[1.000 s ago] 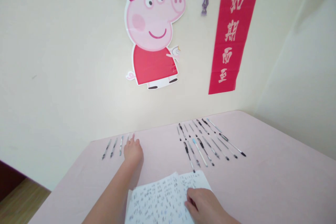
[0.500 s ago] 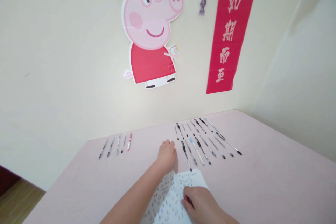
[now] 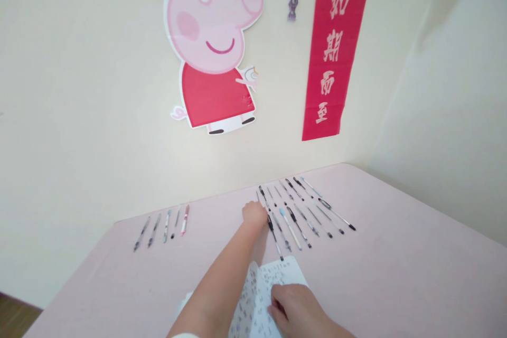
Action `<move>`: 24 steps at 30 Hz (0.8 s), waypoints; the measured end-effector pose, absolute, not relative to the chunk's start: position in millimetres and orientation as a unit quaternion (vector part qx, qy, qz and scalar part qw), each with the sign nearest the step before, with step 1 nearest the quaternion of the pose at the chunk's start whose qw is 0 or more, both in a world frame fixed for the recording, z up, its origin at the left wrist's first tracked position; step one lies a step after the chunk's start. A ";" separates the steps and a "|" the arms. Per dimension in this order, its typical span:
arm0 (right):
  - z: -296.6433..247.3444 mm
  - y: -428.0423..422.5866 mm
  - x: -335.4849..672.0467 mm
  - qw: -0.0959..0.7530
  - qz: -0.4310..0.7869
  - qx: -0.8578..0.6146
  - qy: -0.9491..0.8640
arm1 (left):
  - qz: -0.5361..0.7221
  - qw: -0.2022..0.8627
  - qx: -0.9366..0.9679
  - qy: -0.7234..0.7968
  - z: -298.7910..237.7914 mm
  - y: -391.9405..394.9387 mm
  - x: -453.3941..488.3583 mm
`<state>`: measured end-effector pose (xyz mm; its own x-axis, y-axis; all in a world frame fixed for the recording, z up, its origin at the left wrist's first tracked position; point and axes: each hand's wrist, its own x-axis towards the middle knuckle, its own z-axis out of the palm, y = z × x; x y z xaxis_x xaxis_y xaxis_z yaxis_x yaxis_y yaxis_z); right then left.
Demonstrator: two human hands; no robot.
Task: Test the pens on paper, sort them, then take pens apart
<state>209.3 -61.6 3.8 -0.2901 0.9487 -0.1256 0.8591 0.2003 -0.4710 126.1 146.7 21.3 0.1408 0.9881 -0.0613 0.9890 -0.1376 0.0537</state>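
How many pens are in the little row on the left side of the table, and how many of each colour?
Pink-and-white pen: 1
Light-blue-and-white pen: 1
Greyish pens with dark parts: 3 (one is very slim)
Total: 5

From where I stand, the left hand (image 3: 254, 213) was over at the left row of pens a second ago; now it has crossed the tabletop (image 3: 222, 227) to the leftmost slim refill (image 3: 257, 197) of the right group's back row, hiding its near end. A pink-and-white pen (image 3: 185, 221) now lies uncovered, and the forearm (image 3: 224, 280) slants across the notebook (image 3: 263, 306).
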 end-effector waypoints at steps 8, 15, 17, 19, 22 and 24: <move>2.4 -60.4 209.4 0.090 0.236 -0.591 -0.766 | -0.009 0.006 0.745 0.666 27.0 143.4 101.2; -0.6 -60.0 209.8 0.096 0.229 -0.586 -0.772 | 0.001 -0.049 0.704 0.709 41.5 126.1 23.7; 0.3 -60.2 209.7 0.097 0.227 -0.586 -0.772 | -0.001 -0.060 0.689 0.723 41.0 119.2 3.2; 1.1 -60.5 209.5 0.098 0.227 -0.586 -0.772 | -0.006 -0.066 0.677 0.733 38.7 112.3 -13.2; 2.2 -60.8 209.3 0.098 0.233 -0.585 -0.771 | -0.015 -0.070 0.662 0.747 34.5 105.1 -30.5; 2.7 -60.9 209.4 0.095 0.237 -0.585 -0.770 | -0.020 -0.073 0.654 0.753 32.4 103.8 -39.0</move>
